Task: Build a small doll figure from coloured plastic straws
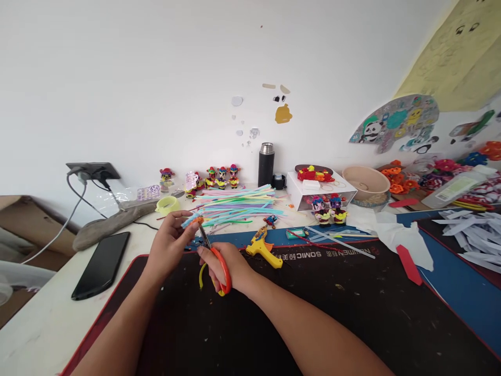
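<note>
While a white tabletop (50,329) carries everything, a black, red-edged desk mat (360,297) covers its near part, beneath both forearms. Beyond the mat lies a loose heap of pastel pipe cleaners (242,209), with a white box (295,192) to its right. At the left, a black smartphone (102,266) lies on the tabletop beside the mat. The left hand (170,240) is raised near the mat's far edge, thumb and fingers pinched on a small blue-and-orange fuzzy piece. The right hand (229,266) has its fingers wrapped round orange-handled scissors (224,265), whose blades point up at that piece; I cannot tell how far they are parted. Just right of this hand rests a yellow glue gun (264,250). Smallest is the fuzzy piece (199,220) itself, at the left fingertips, in front of the heap.
</note>
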{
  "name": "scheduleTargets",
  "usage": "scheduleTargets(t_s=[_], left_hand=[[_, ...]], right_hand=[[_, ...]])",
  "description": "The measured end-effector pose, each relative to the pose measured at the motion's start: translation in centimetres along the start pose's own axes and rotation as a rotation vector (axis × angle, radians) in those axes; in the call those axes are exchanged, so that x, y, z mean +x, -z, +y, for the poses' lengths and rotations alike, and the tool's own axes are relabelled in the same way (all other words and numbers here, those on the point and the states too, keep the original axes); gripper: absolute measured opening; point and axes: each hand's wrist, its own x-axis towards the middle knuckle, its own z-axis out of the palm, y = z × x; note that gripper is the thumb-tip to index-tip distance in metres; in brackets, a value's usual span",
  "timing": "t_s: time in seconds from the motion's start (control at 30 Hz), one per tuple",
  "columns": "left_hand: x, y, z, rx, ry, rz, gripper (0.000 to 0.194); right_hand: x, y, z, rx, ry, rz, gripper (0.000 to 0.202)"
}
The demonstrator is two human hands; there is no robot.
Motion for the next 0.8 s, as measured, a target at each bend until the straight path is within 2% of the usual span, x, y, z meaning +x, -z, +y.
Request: scheduleTargets(t_s=[0.17,0.27,0.6,0.8], left_hand=[[0.1,0.4,0.4,-0.294,0.109,0.055,0.038],[0.1,0.5,0.5,-0.376,0.17,0.062,0.036],[0.0,0.4,0.8,-0.336,0.208,0.113,0.038],[-0.2,0.3,0.9,-0.201,0.16,0.11,0.042]], right_hand=[[0.5,0.3,0.3,0.146,-0.013,-0.068,0.061],[0.9,0.5,0.6,0.214,-0.013,-0.07,0.07],[0.8,0.2,-0.1,0.237,0.026,-0.134,0.086],[0.1,0.2,-0.2,0.125,0.102,-0.137,0.076]])
